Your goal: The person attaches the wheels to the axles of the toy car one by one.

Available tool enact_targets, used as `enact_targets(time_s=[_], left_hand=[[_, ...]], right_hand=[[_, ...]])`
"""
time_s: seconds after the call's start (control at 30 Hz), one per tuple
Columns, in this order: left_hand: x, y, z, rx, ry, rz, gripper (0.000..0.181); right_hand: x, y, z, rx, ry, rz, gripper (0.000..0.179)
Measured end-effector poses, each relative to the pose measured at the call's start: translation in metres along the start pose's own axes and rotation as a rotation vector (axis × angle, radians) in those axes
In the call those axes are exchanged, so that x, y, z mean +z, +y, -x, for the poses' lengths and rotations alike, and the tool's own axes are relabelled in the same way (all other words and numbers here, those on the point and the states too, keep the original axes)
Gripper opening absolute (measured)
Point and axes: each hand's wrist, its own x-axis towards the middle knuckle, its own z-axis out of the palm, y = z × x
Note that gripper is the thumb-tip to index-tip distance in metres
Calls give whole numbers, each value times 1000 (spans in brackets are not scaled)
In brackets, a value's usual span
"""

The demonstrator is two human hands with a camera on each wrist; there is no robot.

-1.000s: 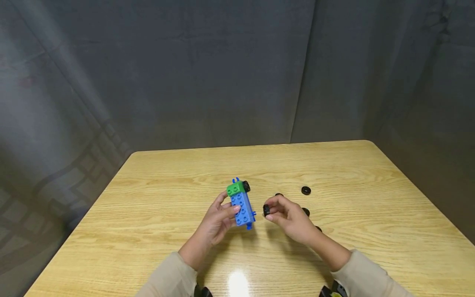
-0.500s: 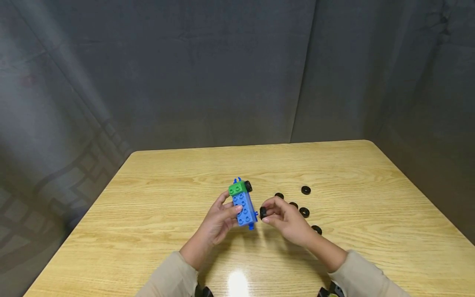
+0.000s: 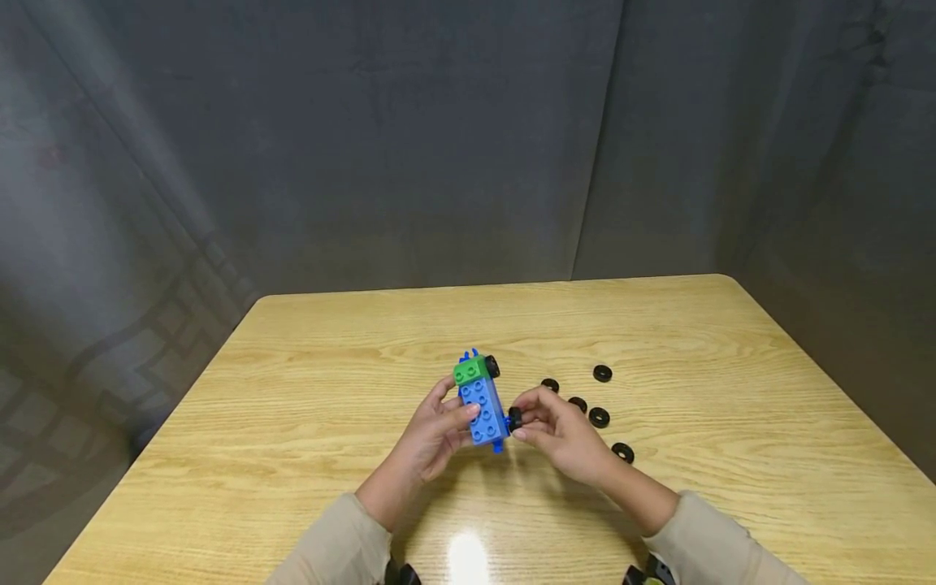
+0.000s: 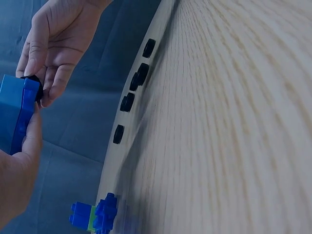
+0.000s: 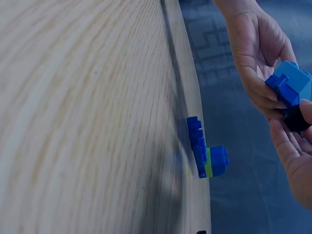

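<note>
My left hand (image 3: 437,435) holds a toy car of blue and green building bricks (image 3: 484,414), studs facing up, its thumb over the blue part. A black wheel (image 3: 492,366) sits at the green end. With thumb and fingers, my right hand (image 3: 563,426) pinches another black wheel (image 3: 515,418) right at the blue axle peg on the car's near right side. In the left wrist view that wheel (image 4: 33,83) overlaps the car's blue base (image 4: 30,97). The right wrist view shows the wheel (image 5: 295,119) between my right thumb and fingers, against the car (image 5: 292,83).
Several loose black wheels (image 3: 600,418) lie on the wooden table (image 3: 329,366) right of the hands, one (image 3: 603,373) farther back. Both wrist views show a second blue and green brick piece (image 5: 207,151) standing on the table. A dark curtain (image 3: 439,162) hangs behind the table.
My right hand has moved left with its wheel, from apart to the car's axle peg. The left hand and car have shifted slightly right.
</note>
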Motion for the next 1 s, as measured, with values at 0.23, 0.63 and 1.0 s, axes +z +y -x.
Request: enact_targets(time_s=[0.23,0.63,1.0], left_hand=[[1,1,1,-1,-20,-44,60],[9,1,7,52,-18,-144,57],[11,0,5,60,2,-169,58]], right_hand=[[3,2,2,5,30,-43,27],[9,8,4,-156,116,1,25],[12,13,1,-354,161,188,28]])
